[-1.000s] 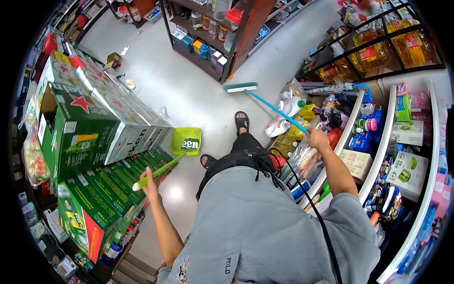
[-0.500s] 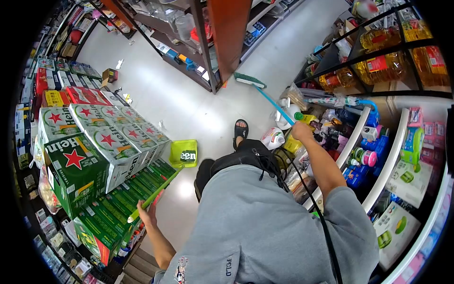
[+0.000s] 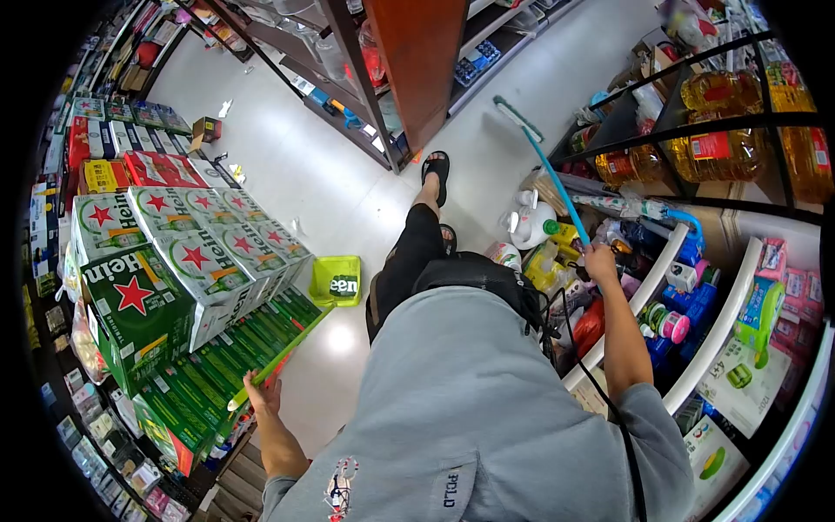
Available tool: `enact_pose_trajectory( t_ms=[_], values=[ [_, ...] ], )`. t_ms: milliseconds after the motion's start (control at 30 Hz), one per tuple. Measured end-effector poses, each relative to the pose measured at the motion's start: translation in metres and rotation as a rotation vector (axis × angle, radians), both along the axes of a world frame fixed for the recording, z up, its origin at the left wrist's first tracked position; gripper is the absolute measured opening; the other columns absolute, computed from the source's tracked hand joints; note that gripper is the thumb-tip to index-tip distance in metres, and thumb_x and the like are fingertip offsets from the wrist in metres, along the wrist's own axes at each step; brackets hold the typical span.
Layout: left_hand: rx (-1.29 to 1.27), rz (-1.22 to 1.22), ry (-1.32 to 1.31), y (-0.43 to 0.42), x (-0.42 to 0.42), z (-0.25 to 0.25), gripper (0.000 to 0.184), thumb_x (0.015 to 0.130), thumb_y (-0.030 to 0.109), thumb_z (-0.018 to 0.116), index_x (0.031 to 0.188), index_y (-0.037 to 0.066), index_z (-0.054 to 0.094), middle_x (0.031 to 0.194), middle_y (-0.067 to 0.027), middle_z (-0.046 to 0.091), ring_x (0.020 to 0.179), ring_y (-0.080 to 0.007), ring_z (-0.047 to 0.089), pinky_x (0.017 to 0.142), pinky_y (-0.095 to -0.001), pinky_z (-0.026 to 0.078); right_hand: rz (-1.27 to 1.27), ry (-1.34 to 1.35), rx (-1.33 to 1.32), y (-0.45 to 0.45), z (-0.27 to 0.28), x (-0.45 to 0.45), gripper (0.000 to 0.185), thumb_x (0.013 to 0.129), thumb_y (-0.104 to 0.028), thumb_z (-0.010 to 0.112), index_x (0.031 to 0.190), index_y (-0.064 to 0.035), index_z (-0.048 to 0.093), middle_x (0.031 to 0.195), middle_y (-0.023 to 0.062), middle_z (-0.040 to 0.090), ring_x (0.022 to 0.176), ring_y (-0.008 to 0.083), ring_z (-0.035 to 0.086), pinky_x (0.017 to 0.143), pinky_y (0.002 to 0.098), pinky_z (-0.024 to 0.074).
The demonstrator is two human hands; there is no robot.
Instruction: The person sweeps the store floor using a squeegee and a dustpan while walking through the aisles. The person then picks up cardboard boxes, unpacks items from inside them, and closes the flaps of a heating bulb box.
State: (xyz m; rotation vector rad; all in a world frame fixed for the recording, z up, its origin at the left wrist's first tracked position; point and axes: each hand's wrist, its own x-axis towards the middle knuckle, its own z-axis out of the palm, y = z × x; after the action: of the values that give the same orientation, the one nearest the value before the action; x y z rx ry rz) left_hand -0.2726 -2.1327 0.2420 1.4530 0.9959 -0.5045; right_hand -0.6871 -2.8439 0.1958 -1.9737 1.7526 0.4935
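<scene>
My left hand (image 3: 263,396) is closed around the long green handle of a dustpan (image 3: 323,278), near the handle's end. The dustpan's bright green pan is on the floor beside the stacked beer cartons. On the other side, my right hand (image 3: 598,261) grips the blue stick of a broom (image 3: 555,178). Its green and white head (image 3: 518,120) is out ahead, over the floor between the brown shelf end and the oil rack; whether it touches the floor I cannot tell.
Beer cartons (image 3: 196,252) are stacked at left. A brown shelf unit (image 3: 413,65) juts in ahead. Big oil bottles (image 3: 722,155) fill a black rack at right, above curved white shelves (image 3: 713,335) of packaged goods. Jugs (image 3: 531,222) and bags crowd the floor edge by my right arm.
The broom head has swung right and forward, away from the shelf end. My right hand moved right with the stick. One foot has stepped forward; the dustpan has barely moved.
</scene>
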Motion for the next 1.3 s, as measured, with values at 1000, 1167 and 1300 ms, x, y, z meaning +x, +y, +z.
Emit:
enact_pose_trajectory(
  t_ms=[1000, 1167, 1300],
  values=[
    [0.026, 0.049, 0.023, -0.067, 0.001, -0.003, 0.039, 0.078, 0.050, 0.061, 0.104, 0.023, 0.052, 0.116, -0.0026, 0.050, 0.113, -0.0322, 0.046, 0.098, -0.0453, 0.031, -0.299, -0.163, -0.061, -0.158, -0.058, 0.135, 0.033, 0.082, -0.021, 0.052, 0.098, 0.0053, 0.063, 0.101, 0.0283, 0.063, 0.098, 0.0406, 0.061, 0.084, 0.0457, 0.0481],
    [0.103, -0.084, 0.054, -0.099, 0.005, 0.019, 0.047, 0.077, 0.055, 0.059, 0.110, 0.023, 0.050, 0.124, -0.0041, 0.048, 0.116, -0.0331, 0.045, 0.102, -0.0484, 0.026, -0.286, -0.163, 0.071, -0.227, -0.093, 0.216, 0.029, 0.084, -0.018, 0.051, 0.098, 0.0031, 0.064, 0.094, 0.0229, 0.066, 0.093, 0.0344, 0.065, 0.077, 0.0414, 0.0518],
    [0.140, -0.097, 0.137, -0.096, 0.007, 0.026, 0.044, 0.078, 0.055, 0.058, 0.110, 0.024, 0.051, 0.123, -0.0030, 0.049, 0.119, -0.0326, 0.045, 0.106, -0.0487, 0.024, -0.088, -0.171, 0.115, -0.194, -0.140, 0.244, 0.024, 0.084, -0.015, 0.050, 0.085, 0.0005, 0.067, 0.088, 0.0202, 0.067, 0.086, 0.0306, 0.067, 0.072, 0.0379, 0.0537]
  ],
)
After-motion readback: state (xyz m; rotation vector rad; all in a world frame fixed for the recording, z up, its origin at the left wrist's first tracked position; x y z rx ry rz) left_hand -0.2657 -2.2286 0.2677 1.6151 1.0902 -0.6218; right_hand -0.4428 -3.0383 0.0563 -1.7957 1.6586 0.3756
